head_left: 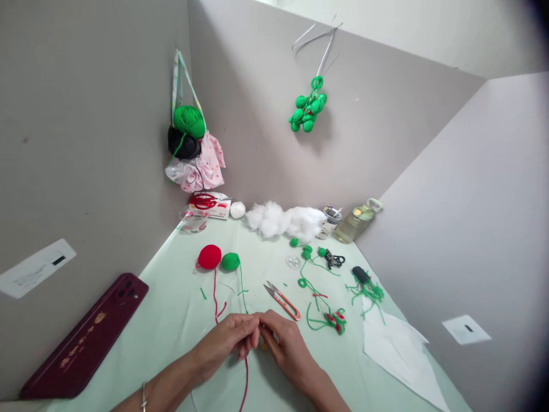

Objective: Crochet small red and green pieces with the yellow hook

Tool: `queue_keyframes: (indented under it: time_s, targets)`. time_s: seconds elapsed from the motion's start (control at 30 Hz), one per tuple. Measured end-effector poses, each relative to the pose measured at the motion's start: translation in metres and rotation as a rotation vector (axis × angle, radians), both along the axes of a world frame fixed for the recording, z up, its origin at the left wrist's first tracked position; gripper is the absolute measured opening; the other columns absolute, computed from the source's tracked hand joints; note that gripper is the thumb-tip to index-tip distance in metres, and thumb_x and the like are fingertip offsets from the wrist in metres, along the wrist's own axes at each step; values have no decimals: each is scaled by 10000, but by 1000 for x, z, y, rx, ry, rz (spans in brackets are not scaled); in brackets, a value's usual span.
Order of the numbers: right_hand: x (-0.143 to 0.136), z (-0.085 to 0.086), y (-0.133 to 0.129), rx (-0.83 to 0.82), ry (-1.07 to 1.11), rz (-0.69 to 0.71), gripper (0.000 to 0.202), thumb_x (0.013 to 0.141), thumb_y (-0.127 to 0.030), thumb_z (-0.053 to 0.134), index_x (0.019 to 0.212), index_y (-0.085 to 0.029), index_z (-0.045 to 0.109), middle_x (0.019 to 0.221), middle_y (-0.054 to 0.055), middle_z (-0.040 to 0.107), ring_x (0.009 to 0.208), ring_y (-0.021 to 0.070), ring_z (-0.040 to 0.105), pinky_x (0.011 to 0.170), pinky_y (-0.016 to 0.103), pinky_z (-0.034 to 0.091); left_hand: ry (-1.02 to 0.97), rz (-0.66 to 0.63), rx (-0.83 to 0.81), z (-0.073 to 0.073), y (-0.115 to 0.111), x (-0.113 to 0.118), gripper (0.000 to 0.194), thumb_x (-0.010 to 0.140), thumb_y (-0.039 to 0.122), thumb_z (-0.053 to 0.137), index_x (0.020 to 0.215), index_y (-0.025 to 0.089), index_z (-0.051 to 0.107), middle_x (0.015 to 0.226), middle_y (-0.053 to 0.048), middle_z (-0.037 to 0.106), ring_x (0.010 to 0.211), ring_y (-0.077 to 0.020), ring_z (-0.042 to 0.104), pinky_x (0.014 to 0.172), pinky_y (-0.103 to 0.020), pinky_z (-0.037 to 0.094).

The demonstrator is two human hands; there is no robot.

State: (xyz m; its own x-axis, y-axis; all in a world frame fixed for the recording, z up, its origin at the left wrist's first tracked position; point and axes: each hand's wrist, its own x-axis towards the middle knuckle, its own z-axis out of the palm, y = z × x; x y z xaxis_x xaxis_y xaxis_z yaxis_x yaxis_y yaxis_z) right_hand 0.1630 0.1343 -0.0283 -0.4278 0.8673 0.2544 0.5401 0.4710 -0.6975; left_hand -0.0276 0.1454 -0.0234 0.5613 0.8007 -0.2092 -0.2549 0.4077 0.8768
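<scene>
My left hand (pixel 240 336) and my right hand (pixel 281 337) meet fingertip to fingertip above the table, both closed in a pinch. Green yarn (pixel 243 289) runs from a green yarn ball (pixel 230 261) up to my left fingers. From a red yarn ball (pixel 210 257), red yarn (pixel 215 294) passes toward my left wrist, and a red strand (pixel 246 380) hangs below that hand. Whatever lies between the fingertips is hidden; a small yellowish bit (pixel 263 344) shows under my right fingers. Orange-handled thread snips (pixel 283 300) lie just beyond my right hand.
Green crocheted pieces (pixel 306 253), a red-and-green yarn bundle (pixel 337 320) and a black claw clip (pixel 334 259) lie to the right. White stuffing (pixel 270 220), a pen cup (pixel 330 220) and a bottle (pixel 358 220) line the back. A maroon phone-shaped object (pixel 86 337) is at left.
</scene>
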Motion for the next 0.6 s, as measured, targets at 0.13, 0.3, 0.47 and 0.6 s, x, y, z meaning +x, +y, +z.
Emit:
queue_keyframes:
  time_s: [0.13,0.3,0.47,0.6]
  targets:
    - [7,-4,4,193,-60,-157,257,1034,-219,467,964,-216,714,790,57,750,688,178,696,652,278,550,-39,137,-40,10,9,-8,448,832,562,831,717,145,716,647,-14,593,582,-125,514,579,-250,401]
    - [15,-11,8,104,-96,-223,266,1063,-249,465,1068,-202,726,944,101,788,782,202,720,763,325,576,-130,512,-96,8,32,-29,278,825,398,876,855,152,751,793,-10,652,714,-115,577,694,-214,492]
    - [6,-10,0,49,-179,-92,299,1087,-264,455,1089,-207,749,899,84,754,777,178,705,707,280,524,-211,736,-129,3,43,-43,251,782,328,893,826,154,717,797,21,604,695,-84,531,628,-169,489]
    - [-5,-8,-7,53,-289,12,222,1065,-234,529,1195,-222,708,1003,73,748,839,171,697,702,268,486,-240,729,-147,6,40,-41,217,786,287,883,823,153,717,799,16,601,681,-83,527,604,-165,493]
